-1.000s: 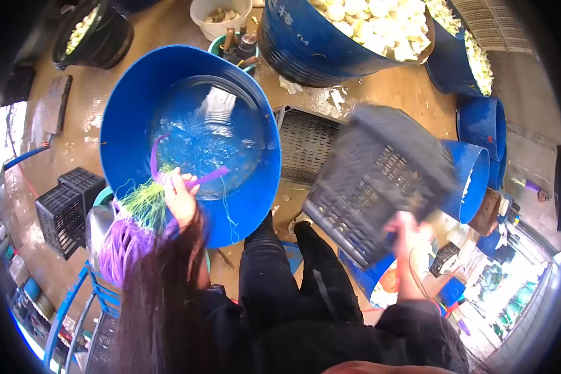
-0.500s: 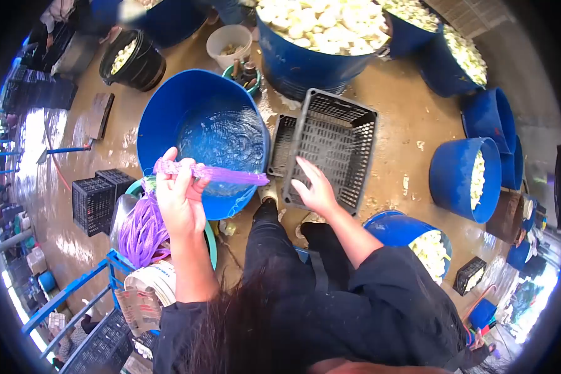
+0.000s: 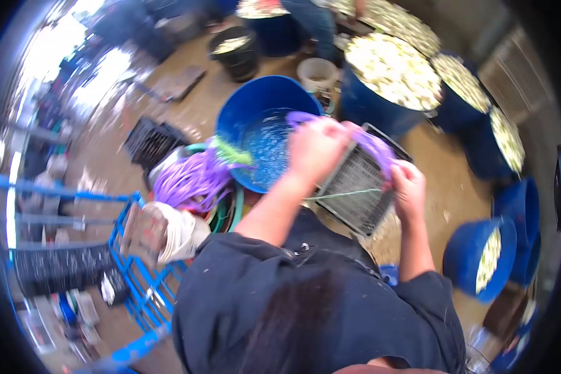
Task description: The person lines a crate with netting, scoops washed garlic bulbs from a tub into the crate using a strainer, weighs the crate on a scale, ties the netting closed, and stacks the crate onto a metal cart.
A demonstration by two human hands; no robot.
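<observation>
A blue metal frame stands on the brown, shiny floor. Beyond the frame, bright white light glares, blurred. Well apart from the frame, across the floor, a pale ribbed surface shows, too blurred to identify.

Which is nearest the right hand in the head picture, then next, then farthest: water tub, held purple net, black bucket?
1. Purple net: touching the right hand.
2. Water tub: to the left.
3. Black bucket: beyond the tub.
</observation>
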